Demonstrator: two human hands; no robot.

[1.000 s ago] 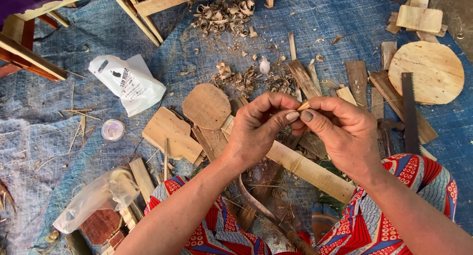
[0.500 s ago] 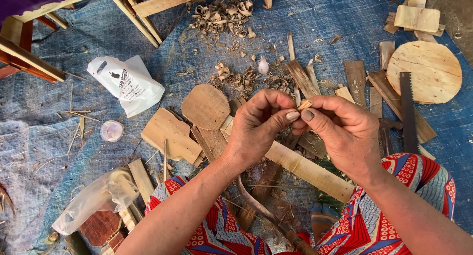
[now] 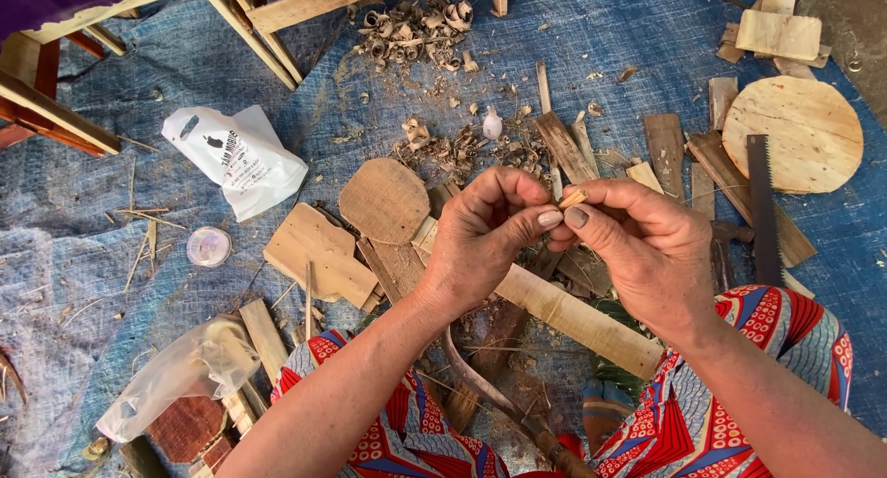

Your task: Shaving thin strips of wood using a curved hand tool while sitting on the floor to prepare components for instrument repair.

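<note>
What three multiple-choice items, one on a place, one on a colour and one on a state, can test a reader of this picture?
1. Where does the round wooden disc lie?
A. upper right
B. lower left
C. on the lap

2. What colour is the sheet under the wood pieces?
A. green
B. blue
C. yellow

3. How is the small wood piece held?
A. in the left hand alone
B. lying loose on the ground
C. pinched between both hands

Answers:
1. A, it lies beside the saw blade.
2. B, blue shows everywhere.
3. C, fingertips of the left hand and right hand meet on it.
</note>
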